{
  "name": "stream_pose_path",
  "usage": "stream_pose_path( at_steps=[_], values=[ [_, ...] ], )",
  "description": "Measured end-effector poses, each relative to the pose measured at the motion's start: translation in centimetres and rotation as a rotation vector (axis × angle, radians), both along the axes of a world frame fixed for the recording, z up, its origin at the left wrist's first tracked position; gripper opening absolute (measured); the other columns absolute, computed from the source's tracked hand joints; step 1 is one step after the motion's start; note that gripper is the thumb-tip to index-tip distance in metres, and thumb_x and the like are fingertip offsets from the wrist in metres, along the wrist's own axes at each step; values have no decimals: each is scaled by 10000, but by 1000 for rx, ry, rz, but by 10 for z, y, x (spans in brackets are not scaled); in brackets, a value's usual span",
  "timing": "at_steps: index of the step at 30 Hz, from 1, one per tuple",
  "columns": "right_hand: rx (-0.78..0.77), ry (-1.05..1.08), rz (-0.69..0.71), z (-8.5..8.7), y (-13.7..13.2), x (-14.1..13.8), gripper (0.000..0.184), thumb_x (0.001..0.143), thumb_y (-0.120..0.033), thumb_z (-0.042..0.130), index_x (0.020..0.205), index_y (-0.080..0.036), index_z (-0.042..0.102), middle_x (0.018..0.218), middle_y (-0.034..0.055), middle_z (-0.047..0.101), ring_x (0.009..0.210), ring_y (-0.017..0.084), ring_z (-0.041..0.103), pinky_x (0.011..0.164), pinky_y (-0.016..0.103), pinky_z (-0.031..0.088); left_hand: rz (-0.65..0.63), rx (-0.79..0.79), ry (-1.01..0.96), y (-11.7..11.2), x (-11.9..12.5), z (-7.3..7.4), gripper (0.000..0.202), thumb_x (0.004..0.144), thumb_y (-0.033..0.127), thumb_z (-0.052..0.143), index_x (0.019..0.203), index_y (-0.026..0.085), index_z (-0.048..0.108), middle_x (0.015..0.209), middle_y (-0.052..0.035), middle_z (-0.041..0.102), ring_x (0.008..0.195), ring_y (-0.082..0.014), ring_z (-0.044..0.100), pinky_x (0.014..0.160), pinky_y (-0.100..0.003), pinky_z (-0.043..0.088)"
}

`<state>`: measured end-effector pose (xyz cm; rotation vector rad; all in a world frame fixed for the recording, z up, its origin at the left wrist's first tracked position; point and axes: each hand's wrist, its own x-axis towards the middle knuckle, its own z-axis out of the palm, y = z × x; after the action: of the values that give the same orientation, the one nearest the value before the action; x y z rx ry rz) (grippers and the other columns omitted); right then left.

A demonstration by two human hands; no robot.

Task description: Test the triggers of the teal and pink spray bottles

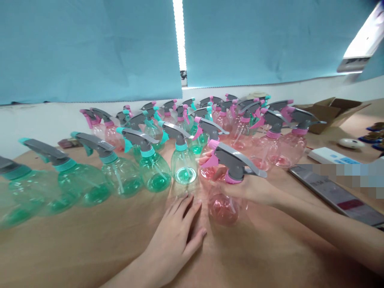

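Observation:
My right hand (249, 186) is wrapped round the neck of a pink spray bottle (223, 206) with a grey trigger head and pink nozzle, held just above the brown table (90, 248). My left hand (177, 236) lies flat on the table with its fingers spread, just left of that bottle and holding nothing. Right behind my hands stand several green spray bottles (154, 168) and several pink spray bottles (270, 148), all with grey trigger heads.
The rows of bottles run from the left edge to the back right. A phone (336, 196) and a white device (330, 156) lie at the right. An open cardboard box (333, 112) sits at the back right. Blue blinds (90, 48) hang behind.

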<state>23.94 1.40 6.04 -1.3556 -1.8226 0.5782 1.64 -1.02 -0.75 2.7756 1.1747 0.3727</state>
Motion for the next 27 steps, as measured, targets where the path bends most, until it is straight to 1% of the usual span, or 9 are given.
stream_pose_path(
  at_steps=[5,9,13,17,18,20,23,25,27],
  values=[
    [-21,35,93,5,-1,0,57,749,-281,588,706,-245,578,592,-43,580,606,139,571,548,250,481,3,-7,10,0,0,0,481,941,364,497,1382,182,434,1437,-141,436,1304,-331,409,1030,-536,379],
    [-8,51,108,4,-1,1,65,751,-298,595,755,-233,598,713,-23,642,672,146,602,592,260,495,1,-6,-5,-1,0,1,472,938,360,502,1374,189,441,1435,-136,440,1297,-328,420,1028,-524,385],
    [-11,48,147,3,0,2,71,761,-281,559,767,-225,601,725,-18,651,683,144,615,638,270,505,-1,-4,-4,-1,0,2,468,943,371,494,1372,190,444,1435,-133,441,1302,-325,414,1031,-523,385],
    [-5,40,123,5,0,2,62,721,-266,568,771,-239,591,780,-6,663,747,164,635,670,279,513,0,-11,21,1,0,2,478,944,372,489,1373,168,445,1438,-145,434,1306,-333,408,1027,-539,387],
    [-18,48,115,6,-1,1,51,714,-262,568,758,-243,586,776,-7,662,737,164,635,652,276,511,0,-13,26,1,0,2,478,945,373,487,1374,165,445,1439,-148,432,1308,-335,405,1027,-542,386],
    [-45,56,88,8,-1,1,14,701,-242,562,710,-250,570,688,-20,632,668,161,622,586,269,497,1,-12,30,1,0,1,477,947,377,486,1375,169,444,1439,-147,432,1310,-333,404,1029,-542,383],
    [-49,53,31,9,-3,0,64,665,-208,561,644,-258,527,521,-44,511,588,173,588,515,276,471,2,-7,27,1,0,1,478,947,377,488,1380,181,437,1439,-140,433,1311,-327,403,1033,-539,381],
    [-39,57,22,9,-3,0,95,648,-193,567,633,-260,503,491,-49,471,590,184,584,508,282,469,2,-2,17,0,0,0,472,948,376,487,1378,187,437,1440,-136,433,1311,-324,403,1035,-534,382],
    [-38,72,30,10,-4,0,113,639,-174,565,641,-260,492,502,-46,479,609,191,591,511,285,472,-1,2,8,0,-1,0,467,949,379,486,1376,195,437,1442,-129,432,1312,-322,401,1036,-529,382]
  ],
)
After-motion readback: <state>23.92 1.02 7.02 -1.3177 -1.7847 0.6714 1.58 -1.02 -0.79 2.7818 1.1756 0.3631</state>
